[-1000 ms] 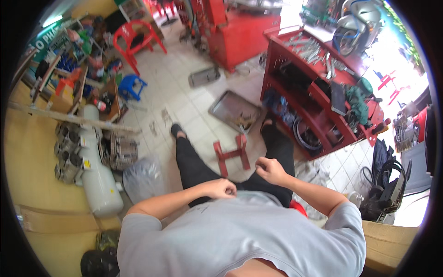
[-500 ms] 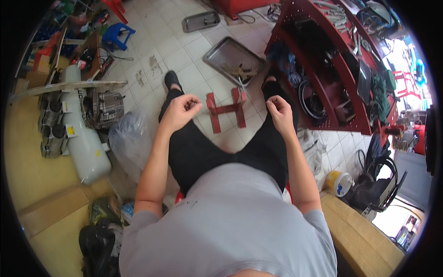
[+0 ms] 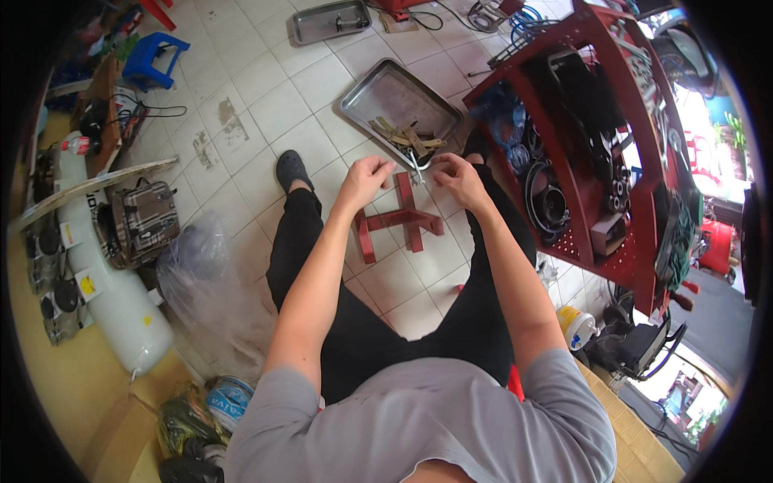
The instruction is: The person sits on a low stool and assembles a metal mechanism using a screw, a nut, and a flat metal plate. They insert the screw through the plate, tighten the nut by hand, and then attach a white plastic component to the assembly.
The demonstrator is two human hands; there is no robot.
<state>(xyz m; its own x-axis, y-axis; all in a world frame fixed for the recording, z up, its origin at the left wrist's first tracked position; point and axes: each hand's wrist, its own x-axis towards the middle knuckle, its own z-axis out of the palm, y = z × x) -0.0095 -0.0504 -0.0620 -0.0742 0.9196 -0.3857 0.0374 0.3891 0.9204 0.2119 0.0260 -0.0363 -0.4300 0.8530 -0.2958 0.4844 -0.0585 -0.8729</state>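
Note:
My left hand (image 3: 368, 182) is above the left side of a red metal stand (image 3: 394, 217) on the floor. Its fingers are loosely curled, with a gap to the thumb, and I see nothing in them. Near the stand's right side, my right hand (image 3: 460, 183) is half curled and empty, thumb and fingertips apart. A silver wrench-like tool (image 3: 416, 172) shows between the hands at the near edge of a metal tray (image 3: 366, 95). Several brassy, long metal pieces (image 3: 409, 141) lie in the tray.
A red tool cart (image 3: 576, 161) with shelves stands to my right. Further off lies a smaller tray (image 3: 310, 26). On the left are a blue stool (image 3: 153, 60), a plaid bag (image 3: 143, 221), a pale cylinder tank (image 3: 121, 302) and clear plastic sheeting (image 3: 209, 282). A white bucket (image 3: 576, 326) is at lower right.
Both hands have moved from over my knees inward and closer together, above the red stand. My view has shifted, and the stand now looks turned.

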